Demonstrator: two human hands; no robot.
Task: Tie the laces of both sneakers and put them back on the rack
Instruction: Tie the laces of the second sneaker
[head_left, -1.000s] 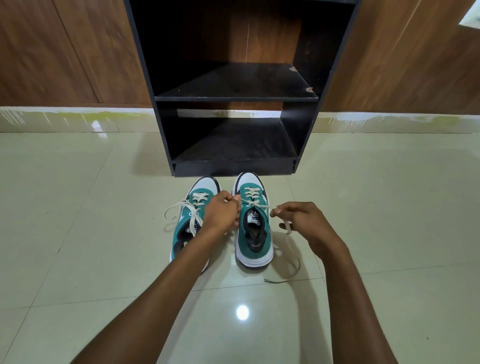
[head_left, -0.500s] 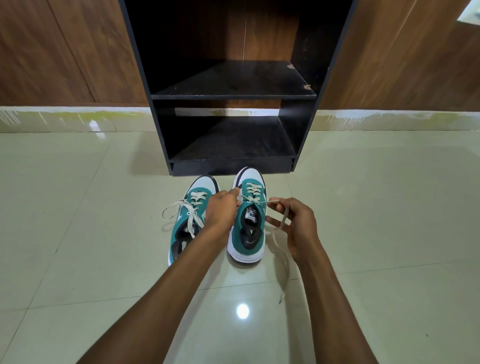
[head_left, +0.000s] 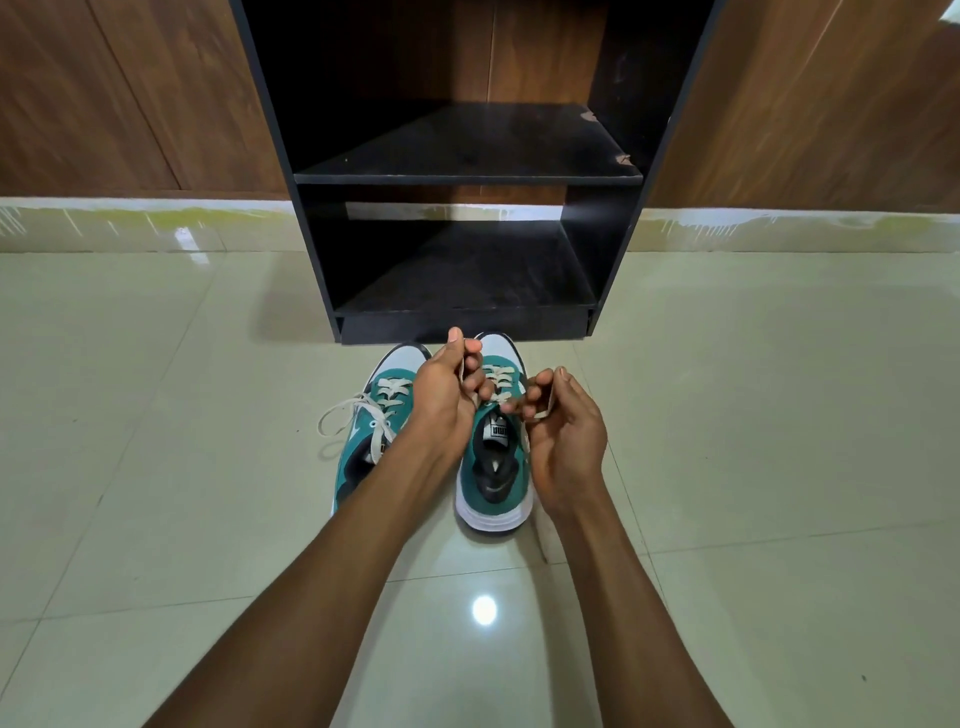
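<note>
Rack: a black open-fronted shoe rack (head_left: 613, 260) stands on the floor against the wall; two shelves show, an upper shelf (head_left: 467, 156) and a lower shelf (head_left: 467, 275), and no shoe lies on either.
Right sneaker: a teal sneaker with white toe and sole (head_left: 496, 467) stands on the floor just in front of the rack's base, toe toward the rack, its dark opening and tongue label facing up.
Left sneaker: its partner (head_left: 382, 400) stands just beside it, toe likewise toward the rack; the left forearm hides its heel, and its cream laces (head_left: 343, 415) lie in loops across the upper and over its outer side.
Left hand: the left hand (head_left: 441, 395) is raised over the toe of the right sneaker, its fingers curled round a cream lace strand (head_left: 461, 366) that shows between thumb and fingers.
Right hand: the right hand (head_left: 563, 431) is just beside the left one, above the right sneaker's lacing, with its fingertips pinching the other strand of lace (head_left: 543, 413).
Floor: glossy pale tiles (head_left: 779, 415) with thin grout lines; a round glint of a lamp (head_left: 484, 609) shows between the forearms.
Room: wood-grain panels (head_left: 130, 93) run behind the rack on both sides, above a pale skirting strip (head_left: 130, 218).
Open room: bare tile extends to both sides of the sneakers and the rack.
</note>
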